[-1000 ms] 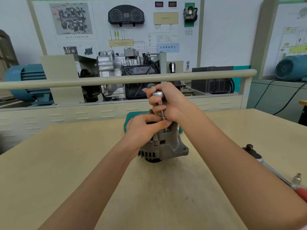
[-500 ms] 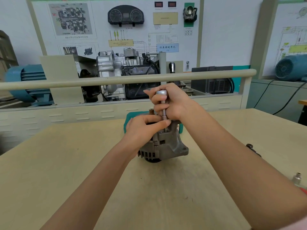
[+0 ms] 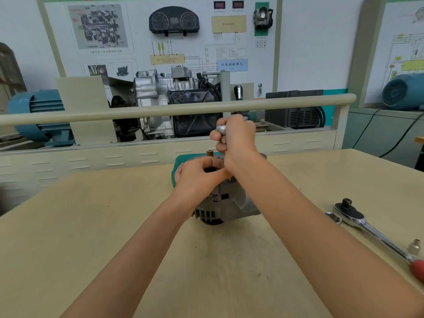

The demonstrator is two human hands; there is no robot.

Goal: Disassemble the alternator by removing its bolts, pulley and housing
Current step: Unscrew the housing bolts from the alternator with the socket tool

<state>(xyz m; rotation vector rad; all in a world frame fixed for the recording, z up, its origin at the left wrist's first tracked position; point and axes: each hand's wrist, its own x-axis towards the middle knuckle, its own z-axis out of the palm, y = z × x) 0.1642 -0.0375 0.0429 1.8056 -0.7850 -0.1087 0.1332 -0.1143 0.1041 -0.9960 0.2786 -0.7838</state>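
Note:
The grey metal alternator stands on the beige table in the middle of the view. My left hand grips its top, thumb and fingers curled around the black opening there. A small brown stud sticks up just behind that hand. My right hand is closed around a silver socket driver held upright over the alternator's right side; its shaft is mostly hidden by my fingers.
A ratchet wrench with a red handle end lies on the table at the right, a small silver socket beside it. A teal tray sits behind the alternator. A rail and engine display stand beyond the table.
My right hand has rotated around the driver and shifted slightly right. My view has tilted, so the ratchet at the right shows in full. The left hand stays on the alternator.

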